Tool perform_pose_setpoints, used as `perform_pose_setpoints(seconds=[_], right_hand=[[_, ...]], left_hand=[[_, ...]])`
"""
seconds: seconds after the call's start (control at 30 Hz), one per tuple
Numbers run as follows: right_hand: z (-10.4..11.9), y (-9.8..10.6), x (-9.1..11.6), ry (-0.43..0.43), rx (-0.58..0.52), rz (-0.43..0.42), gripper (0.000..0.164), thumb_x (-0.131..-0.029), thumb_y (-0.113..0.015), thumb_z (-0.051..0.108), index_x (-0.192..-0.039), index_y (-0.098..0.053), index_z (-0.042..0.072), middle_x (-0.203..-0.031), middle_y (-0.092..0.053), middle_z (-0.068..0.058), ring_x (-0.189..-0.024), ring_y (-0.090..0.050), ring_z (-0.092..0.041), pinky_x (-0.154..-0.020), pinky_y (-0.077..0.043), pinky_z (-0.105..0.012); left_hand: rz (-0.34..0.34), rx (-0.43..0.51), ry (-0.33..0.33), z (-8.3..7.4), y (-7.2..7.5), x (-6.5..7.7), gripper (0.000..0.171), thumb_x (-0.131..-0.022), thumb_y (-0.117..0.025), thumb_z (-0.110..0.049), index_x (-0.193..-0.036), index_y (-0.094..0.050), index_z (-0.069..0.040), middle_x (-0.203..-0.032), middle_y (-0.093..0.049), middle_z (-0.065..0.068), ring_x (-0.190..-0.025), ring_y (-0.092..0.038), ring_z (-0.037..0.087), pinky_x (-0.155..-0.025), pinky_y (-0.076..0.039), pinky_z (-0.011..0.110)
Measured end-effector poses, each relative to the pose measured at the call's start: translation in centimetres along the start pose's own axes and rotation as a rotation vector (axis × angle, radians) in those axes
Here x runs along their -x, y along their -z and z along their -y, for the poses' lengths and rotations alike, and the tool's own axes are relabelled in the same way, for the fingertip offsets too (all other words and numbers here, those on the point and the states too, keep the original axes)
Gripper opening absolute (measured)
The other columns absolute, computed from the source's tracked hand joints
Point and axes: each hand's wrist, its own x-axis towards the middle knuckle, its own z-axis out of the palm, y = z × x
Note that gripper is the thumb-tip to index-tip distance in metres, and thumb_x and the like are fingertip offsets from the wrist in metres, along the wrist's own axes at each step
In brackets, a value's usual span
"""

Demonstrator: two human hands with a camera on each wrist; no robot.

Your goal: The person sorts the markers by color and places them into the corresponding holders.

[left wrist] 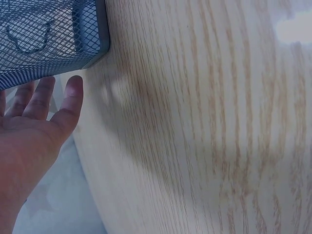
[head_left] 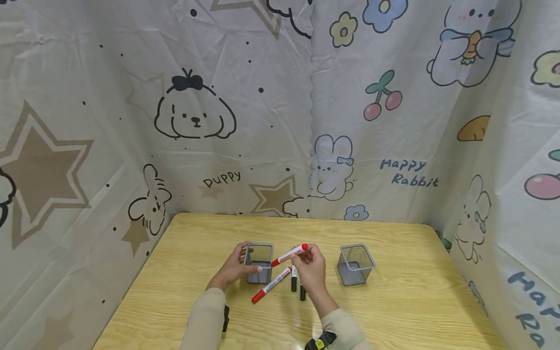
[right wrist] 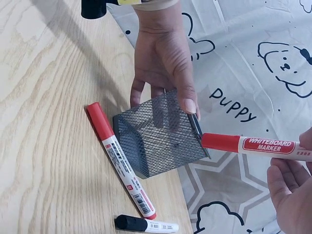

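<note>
We are pinching a red whiteboard marker [right wrist: 265, 145] in our right hand [head_left: 311, 270], the fingers closing on its barrel towards the rear end, with no gap left in the grip, so that the red cap is pointing away from the fingers and leftward. Just beyond that cap, the left mesh holder [right wrist: 165, 146] is standing with its open top showing, and our left hand [head_left: 236, 267] is gripping it, the thumb lying over the near side and the fingers spreading along the outer side, parted by the holder's width. The cap is sitting right by the holder's rim; we cannot tell whether it is touching. We judge that we are lining up this marker for the holder; the next move seems to be calling for raising the cap over the rim, tipping the marker steeper and letting go once it is inside, the left hand steadying. Below and left of the right grip, a second red marker [head_left: 271, 286] is lying on the table [head_left: 393, 306]; beneath the grip, black-capped markers [head_left: 294, 282] are lying, and well to its right the other mesh holder [head_left: 353, 278] is standing.
</note>
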Motion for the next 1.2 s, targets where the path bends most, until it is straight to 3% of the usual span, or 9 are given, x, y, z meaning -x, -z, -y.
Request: perform_pose_setpoints(seconds=[0.27,0.4,0.7,0.97,1.07,1.2], right_hand=[[-0.2,-0.4,0.3,0.062,0.003,0.037,0.016,-0.078,-0.060,-0.017,-0.092,-0.053,-0.014,-0.092,-0.062,-0.024,-0.083,-0.060,-0.029,-0.072,-0.051,-0.024],[-0.3,-0.5,0.4,0.097,0.016,0.056,0.017,-0.078,-0.060,-0.017,-0.093,-0.053,-0.014,-0.094,-0.061,-0.028,-0.085,-0.061,-0.031,-0.074,-0.051,-0.026],[-0.6,-1.1,0.7,0.139,-0.004,0.075,0.017,-0.077,-0.059,-0.019,-0.092,-0.052,-0.015,-0.093,-0.060,-0.032,-0.084,-0.061,-0.034,-0.074,-0.051,-0.027],[-1.6,-1.5,0.9,0.148,0.045,0.087,0.018,-0.076,-0.061,-0.018,-0.091,-0.051,-0.015,-0.093,-0.061,-0.030,-0.085,-0.062,-0.033,-0.075,-0.052,-0.031],[-1.8,-1.6,1.0,0.166,0.068,0.099,0.018,-0.076,-0.061,-0.018,-0.091,-0.052,-0.015,-0.091,-0.061,-0.028,-0.083,-0.062,-0.034,-0.074,-0.052,-0.033],[-2.0,-1.7,1.0,0.168,0.098,0.107,0.017,-0.076,-0.061,-0.018,-0.092,-0.054,-0.015,-0.089,-0.062,-0.025,-0.082,-0.062,-0.038,-0.073,-0.052,-0.037]], left_hand=[[0.040,0.019,-0.007,-2.8,-0.1,1.6,0.086,-0.075,-0.078,-0.011,-0.143,-0.026,-0.007,-0.141,-0.033,0.023,-0.128,-0.028,0.046,-0.097,-0.031,0.056],[0.038,0.019,-0.012,-3.2,-0.1,2.0,0.085,-0.075,-0.078,-0.011,-0.143,-0.027,-0.007,-0.140,-0.034,0.023,-0.127,-0.030,0.045,-0.096,-0.033,0.055],[0.021,0.011,-0.008,-2.3,-0.1,1.5,0.088,-0.073,-0.080,-0.013,-0.143,-0.028,-0.008,-0.140,-0.032,0.025,-0.126,-0.031,0.046,-0.092,-0.037,0.054],[-0.003,0.018,-0.006,0.4,-0.2,-0.1,0.090,-0.070,-0.083,-0.016,-0.143,-0.029,-0.015,-0.140,-0.035,0.019,-0.124,-0.035,0.042,-0.090,-0.041,0.051],[-0.011,0.006,-0.007,0.4,-0.2,-0.2,0.090,-0.070,-0.083,-0.018,-0.143,-0.029,-0.016,-0.140,-0.035,0.018,-0.124,-0.035,0.042,-0.090,-0.041,0.051],[-0.001,0.009,-0.011,-1.0,-0.2,0.7,0.089,-0.071,-0.082,-0.015,-0.143,-0.029,-0.012,-0.139,-0.035,0.021,-0.125,-0.034,0.043,-0.090,-0.041,0.052]])
